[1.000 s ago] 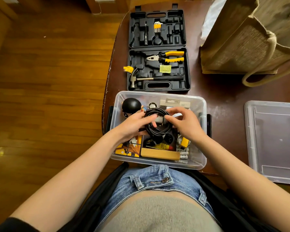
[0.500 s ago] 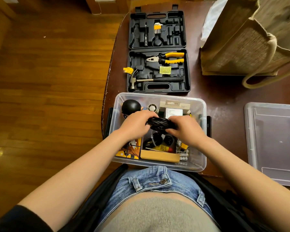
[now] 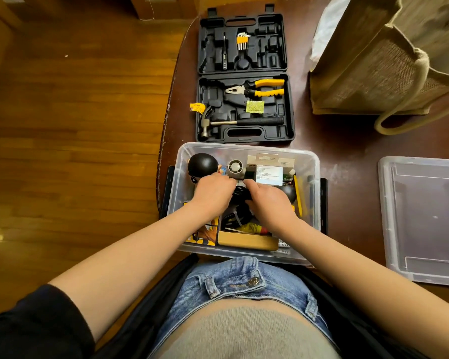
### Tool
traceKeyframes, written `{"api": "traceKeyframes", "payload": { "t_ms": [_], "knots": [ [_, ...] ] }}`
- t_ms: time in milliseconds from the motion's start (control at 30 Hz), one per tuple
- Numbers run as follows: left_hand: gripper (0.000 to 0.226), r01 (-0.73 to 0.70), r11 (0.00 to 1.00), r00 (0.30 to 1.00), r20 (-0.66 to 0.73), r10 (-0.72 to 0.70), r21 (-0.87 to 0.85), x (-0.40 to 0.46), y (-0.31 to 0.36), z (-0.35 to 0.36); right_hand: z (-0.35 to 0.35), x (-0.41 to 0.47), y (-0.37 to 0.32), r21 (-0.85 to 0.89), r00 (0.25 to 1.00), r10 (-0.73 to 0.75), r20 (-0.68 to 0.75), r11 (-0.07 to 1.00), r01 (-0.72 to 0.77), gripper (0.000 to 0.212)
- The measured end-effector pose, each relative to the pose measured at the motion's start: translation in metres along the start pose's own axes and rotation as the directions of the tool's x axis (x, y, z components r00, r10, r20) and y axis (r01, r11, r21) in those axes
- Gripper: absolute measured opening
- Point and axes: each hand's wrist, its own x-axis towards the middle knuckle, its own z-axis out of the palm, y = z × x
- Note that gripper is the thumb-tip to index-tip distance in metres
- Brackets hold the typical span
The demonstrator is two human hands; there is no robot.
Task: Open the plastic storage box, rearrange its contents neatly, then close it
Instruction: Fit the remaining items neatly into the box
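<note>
The clear plastic storage box [image 3: 312,193] stands open at the table's near edge, full of small items. Its clear lid [image 3: 423,218] lies flat on the table to the right. My left hand [image 3: 213,191] and my right hand [image 3: 268,200] are both down inside the box, fingers curled round a coiled black cable [image 3: 240,194] between them. Inside are also a black ball [image 3: 202,164], a small round fan [image 3: 235,167], a white packaged card [image 3: 268,172], a tan flat box [image 3: 246,240] and an orange-yellow pack [image 3: 204,234].
An open black tool case [image 3: 244,76] with pliers, hammer and hex keys lies behind the box. A jute bag [image 3: 389,55] stands at the back right. The table's left edge drops to a wooden floor [image 3: 70,125].
The coiled cable was held up flat above the box a second ago. Both hands have squeezed it together and lowered it deeper into the box, moving slightly toward the far side.
</note>
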Motion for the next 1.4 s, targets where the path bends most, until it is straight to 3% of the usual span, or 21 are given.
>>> {"api": "traceKeyframes", "payload": {
  "t_ms": [100,167,267,367,700,900,1000,1100,1233,1300,1400],
  "knots": [
    [0.019,0.022,0.999,1.000,0.015,-0.023,0.033,0.004,0.001,-0.001,-0.007,-0.017,0.008,0.049,0.994,-0.074,-0.087,0.996,0.078,0.026],
    [0.017,0.041,0.998,0.999,0.022,-0.042,0.053,0.006,0.002,-0.002,-0.008,-0.021,0.012,0.037,0.990,-0.133,0.053,0.991,0.131,0.021],
    [0.019,0.059,0.997,0.998,0.026,-0.060,0.045,0.009,0.003,-0.004,-0.002,-0.012,0.009,-0.044,0.930,-0.146,0.336,0.984,0.171,0.037],
    [0.022,0.057,0.998,0.998,0.016,-0.057,-0.002,0.007,0.002,-0.004,0.011,0.003,-0.001,-0.187,0.905,-0.106,0.411,0.962,0.197,0.045],
    [0.024,0.052,0.999,0.999,-0.005,-0.052,-0.007,0.011,0.000,-0.002,0.019,0.009,-0.002,-0.301,0.931,-0.144,0.335,0.920,0.251,0.030],
    [0.032,0.018,0.994,0.998,-0.062,-0.025,-0.111,0.005,-0.003,0.005,0.008,-0.002,0.013,-0.242,0.910,0.023,0.414,0.966,0.086,0.020],
    [0.021,-0.041,0.974,0.998,-0.059,0.028,-0.224,0.000,-0.007,0.006,0.006,-0.006,0.019,-0.247,0.906,0.095,0.413,0.969,0.011,0.016],
    [0.020,-0.114,0.945,0.988,0.068,0.141,-0.308,-0.005,-0.005,0.009,0.005,-0.007,0.021,-0.093,0.895,0.143,0.422,0.989,-0.114,0.020],
    [0.052,-0.154,0.956,0.952,0.220,0.211,-0.249,-0.007,0.004,0.017,-0.003,-0.007,0.024,0.261,0.887,0.155,0.435,0.921,-0.288,0.025],
    [0.046,-0.150,0.952,0.953,0.218,0.212,-0.268,-0.005,0.006,0.017,-0.005,-0.009,0.025,0.417,0.892,0.123,0.435,0.850,-0.321,0.022],
    [0.030,-0.145,0.945,0.957,0.200,0.209,-0.294,-0.004,0.009,0.016,-0.009,-0.010,0.029,0.419,0.875,0.119,0.469,0.842,-0.339,0.026]
  ]
}}
